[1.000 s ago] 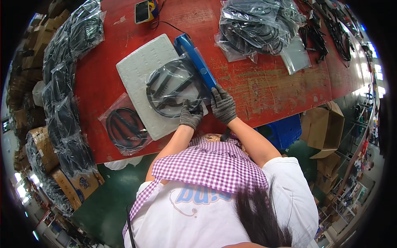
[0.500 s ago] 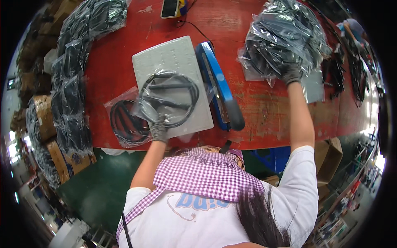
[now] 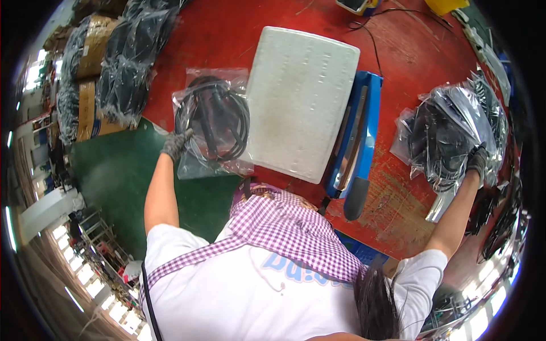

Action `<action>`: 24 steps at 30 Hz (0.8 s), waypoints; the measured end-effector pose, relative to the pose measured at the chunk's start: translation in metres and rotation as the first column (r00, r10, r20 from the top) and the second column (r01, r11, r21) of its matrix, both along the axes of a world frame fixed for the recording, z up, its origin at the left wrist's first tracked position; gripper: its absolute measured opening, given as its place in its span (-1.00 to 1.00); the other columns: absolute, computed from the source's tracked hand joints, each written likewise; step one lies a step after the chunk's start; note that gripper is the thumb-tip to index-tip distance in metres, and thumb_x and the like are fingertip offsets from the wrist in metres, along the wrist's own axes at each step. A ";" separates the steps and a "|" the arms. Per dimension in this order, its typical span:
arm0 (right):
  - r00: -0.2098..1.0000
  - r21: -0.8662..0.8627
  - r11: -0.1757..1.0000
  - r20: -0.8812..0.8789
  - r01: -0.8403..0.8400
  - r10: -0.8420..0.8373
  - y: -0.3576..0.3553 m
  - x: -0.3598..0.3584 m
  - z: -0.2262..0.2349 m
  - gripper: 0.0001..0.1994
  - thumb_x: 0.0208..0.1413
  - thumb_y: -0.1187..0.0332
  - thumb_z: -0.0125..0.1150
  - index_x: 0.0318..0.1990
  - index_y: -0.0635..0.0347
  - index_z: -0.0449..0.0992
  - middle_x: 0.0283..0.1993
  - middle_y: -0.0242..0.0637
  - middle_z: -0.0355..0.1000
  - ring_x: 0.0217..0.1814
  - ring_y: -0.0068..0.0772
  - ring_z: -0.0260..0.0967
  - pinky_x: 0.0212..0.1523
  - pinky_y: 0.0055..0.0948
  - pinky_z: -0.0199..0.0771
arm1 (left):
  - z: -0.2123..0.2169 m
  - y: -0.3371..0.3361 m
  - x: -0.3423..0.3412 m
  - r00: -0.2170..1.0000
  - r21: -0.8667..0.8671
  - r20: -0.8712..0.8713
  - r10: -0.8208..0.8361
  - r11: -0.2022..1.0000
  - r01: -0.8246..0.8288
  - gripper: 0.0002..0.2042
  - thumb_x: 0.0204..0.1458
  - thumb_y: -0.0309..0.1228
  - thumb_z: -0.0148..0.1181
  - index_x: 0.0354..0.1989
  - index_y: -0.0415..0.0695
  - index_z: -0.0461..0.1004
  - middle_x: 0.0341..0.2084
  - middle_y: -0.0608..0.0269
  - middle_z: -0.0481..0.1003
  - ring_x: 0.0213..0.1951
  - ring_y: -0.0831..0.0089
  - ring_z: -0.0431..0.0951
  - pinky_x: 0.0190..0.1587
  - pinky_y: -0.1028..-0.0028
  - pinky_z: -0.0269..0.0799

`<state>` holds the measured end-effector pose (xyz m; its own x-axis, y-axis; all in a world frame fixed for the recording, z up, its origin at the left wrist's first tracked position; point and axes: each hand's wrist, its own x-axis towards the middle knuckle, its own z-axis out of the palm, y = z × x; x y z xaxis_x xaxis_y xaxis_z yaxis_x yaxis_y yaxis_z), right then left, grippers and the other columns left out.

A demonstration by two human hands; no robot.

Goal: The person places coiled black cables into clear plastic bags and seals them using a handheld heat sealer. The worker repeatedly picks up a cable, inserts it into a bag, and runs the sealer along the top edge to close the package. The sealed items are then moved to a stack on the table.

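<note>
My left hand (image 3: 178,145), in a grey glove, pinches the left edge of a clear plastic bag of coiled black cable (image 3: 213,122). That bag lies left of a white foam board (image 3: 301,102) and reaches past the table's front edge. My right hand (image 3: 476,159), also gloved, is closed at the near right side of a pile of bagged black cables (image 3: 441,133). Its fingertips are partly hidden against the plastic. Between the board and the pile lies a blue bag sealer (image 3: 367,131) with a dark handle pointing toward me.
More bagged cables (image 3: 128,68) are stacked at the far left beside cardboard boxes (image 3: 88,105). A dark cord (image 3: 375,42) crosses the red table (image 3: 398,62) behind the sealer. Loose black cables (image 3: 497,227) lie at the right edge.
The view has turned, shifting the table contents. My left hand has drawn the bagged cable leftward off the foam board, leaving its top bare. My right hand remains at the pile.
</note>
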<state>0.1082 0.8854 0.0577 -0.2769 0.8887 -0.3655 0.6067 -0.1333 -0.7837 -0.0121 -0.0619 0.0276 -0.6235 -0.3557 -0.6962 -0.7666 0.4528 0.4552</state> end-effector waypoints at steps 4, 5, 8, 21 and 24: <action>0.806 0.777 0.223 0.540 -0.588 0.241 -0.091 0.012 0.047 -0.63 0.06 0.06 -0.17 -0.34 0.20 0.39 -0.59 -0.36 0.20 -0.58 -0.55 0.10 -0.52 -0.62 0.17 | 0.005 0.015 -0.034 0.990 0.173 -0.144 0.002 0.985 0.023 -0.59 -0.24 -0.33 0.23 -0.21 -0.28 0.33 -0.37 0.22 0.43 -0.36 0.47 0.40 -0.26 0.53 0.30; 0.803 0.839 -0.021 0.528 -0.544 0.277 -0.121 0.018 0.062 -0.65 0.06 0.09 -0.16 -0.30 0.21 0.38 -0.58 -0.38 0.21 -0.57 -0.57 0.10 -0.51 -0.64 0.18 | 0.001 0.013 -0.043 0.984 0.121 -0.173 -0.033 0.991 0.054 -0.60 -0.24 -0.33 0.23 -0.22 -0.27 0.34 -0.38 0.24 0.43 -0.38 0.48 0.40 -0.28 0.54 0.30; 0.703 0.730 -0.250 0.682 -0.636 0.201 -0.183 0.055 0.082 -0.70 0.05 0.19 -0.12 -0.21 0.21 0.35 -0.51 -0.40 0.25 -0.56 -0.57 0.14 -0.52 -0.65 0.23 | -0.025 -0.004 -0.061 0.959 0.050 -0.268 -0.098 0.992 0.116 -0.63 -0.25 -0.32 0.25 -0.25 -0.22 0.37 -0.41 0.28 0.43 -0.40 0.50 0.39 -0.29 0.53 0.30; 0.475 0.144 0.666 0.809 -0.732 0.347 -0.359 0.310 -0.117 -0.65 -0.30 0.13 0.16 -0.37 0.14 0.34 -0.40 -0.04 0.34 -0.34 0.06 0.30 -0.32 -0.10 0.29 | -0.086 -0.026 -0.084 0.814 -0.615 -0.286 -0.505 0.748 0.249 -0.53 -0.23 -0.11 0.10 -0.17 -0.16 0.32 -0.28 -0.01 0.41 -0.23 0.09 0.41 -0.21 0.27 0.28; 0.857 0.270 0.961 0.508 -0.066 -0.084 -0.373 0.313 -0.107 -0.59 -0.20 0.12 0.09 -0.22 0.20 0.34 -0.27 0.04 0.33 -0.17 -0.07 0.28 -0.11 -0.26 0.24 | -0.093 -0.029 -0.090 0.897 -0.321 -0.016 -0.442 0.852 0.414 -0.55 -0.10 -0.08 -0.05 -0.13 -0.16 0.31 -0.27 0.01 0.40 -0.29 0.15 0.42 -0.26 0.30 0.30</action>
